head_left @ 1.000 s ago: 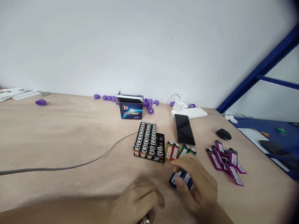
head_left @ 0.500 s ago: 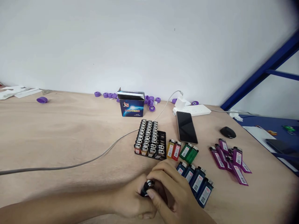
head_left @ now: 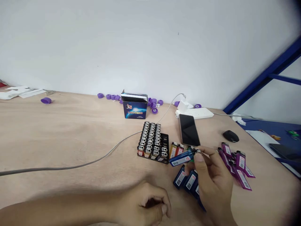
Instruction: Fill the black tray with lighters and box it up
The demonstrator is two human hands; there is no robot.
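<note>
My right hand pinches a blue lighter by its metal-topped end between thumb and fingers. The lighter's body points left, above several other dark blue lighters on the table, some partly covered by this hand. My left hand rests near the front edge, loosely curled with thumb against fingers; nothing shows in its hollow. Between and beyond the hands sits a black tray with rows of upright lighters and some vacant slots at its right. Yellow and red lighters lie beside it; a green one is mostly hidden.
Purple lighters lie in a pile at right, near a black mouse. A phone, white power strip and lighters box stand farther back among purple caps. A grey cable crosses the left side.
My hands, together around a dark-topped lighter before, are now apart. The right hand has moved right and up and holds a blue lighter; the left stays low, with no lighter visible in it.
</note>
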